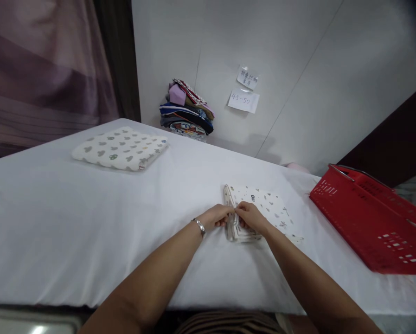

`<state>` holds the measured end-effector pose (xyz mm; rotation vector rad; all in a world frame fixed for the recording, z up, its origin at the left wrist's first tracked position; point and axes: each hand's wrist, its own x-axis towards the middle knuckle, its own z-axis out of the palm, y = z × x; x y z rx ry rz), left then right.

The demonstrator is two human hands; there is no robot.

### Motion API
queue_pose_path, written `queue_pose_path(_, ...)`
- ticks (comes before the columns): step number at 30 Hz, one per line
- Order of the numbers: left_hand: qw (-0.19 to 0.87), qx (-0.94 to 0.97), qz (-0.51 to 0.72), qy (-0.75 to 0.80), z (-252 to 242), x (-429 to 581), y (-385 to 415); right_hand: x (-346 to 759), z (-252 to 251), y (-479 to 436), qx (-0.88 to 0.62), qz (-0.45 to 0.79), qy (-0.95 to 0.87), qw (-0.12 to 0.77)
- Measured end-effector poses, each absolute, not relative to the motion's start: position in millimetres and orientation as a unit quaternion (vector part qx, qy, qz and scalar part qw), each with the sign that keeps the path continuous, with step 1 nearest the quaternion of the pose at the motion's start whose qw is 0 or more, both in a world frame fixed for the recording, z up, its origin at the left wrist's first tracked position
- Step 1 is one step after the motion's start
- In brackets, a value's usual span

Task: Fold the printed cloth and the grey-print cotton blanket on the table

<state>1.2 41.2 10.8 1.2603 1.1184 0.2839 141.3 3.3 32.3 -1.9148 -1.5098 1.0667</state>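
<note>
A small folded white cloth (266, 206) with a little printed pattern lies on the white table (89, 213) in front of me. My left hand (216, 216), a bracelet at its wrist, pinches the cloth's left folded edge. My right hand (251, 217) pinches the same edge right beside it, fingertips almost touching the left hand's. Both hands are closed on the fabric.
A second folded white cloth (120, 148) with grey shapes lies at the far left of the table. A stack of folded colourful clothes (187, 111) stands against the back wall under two paper notes (244, 99). A red plastic basket (374, 218) sits at the right.
</note>
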Motion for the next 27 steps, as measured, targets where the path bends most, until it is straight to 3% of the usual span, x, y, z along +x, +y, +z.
queue_pose_path(11,0.594,0.613,0.143,0.501,-1,8,42,162,24,-2,-0.635,0.510,-0.519,0.260)
queue_pose_path(14,0.588,0.618,0.136,0.504,-2,9,42,169,23,6,-0.650,0.406,-0.592,0.251)
queue_pose_path(19,0.591,0.617,0.149,0.499,0,9,40,187,22,37,-0.640,0.085,-0.729,0.227)
queue_pose_path(24,0.580,0.636,0.144,0.488,-7,9,42,208,3,61,-0.708,0.068,-0.702,0.035)
queue_pose_path(27,0.572,0.648,0.133,0.485,-11,9,44,214,-4,65,-0.710,0.068,-0.701,0.013)
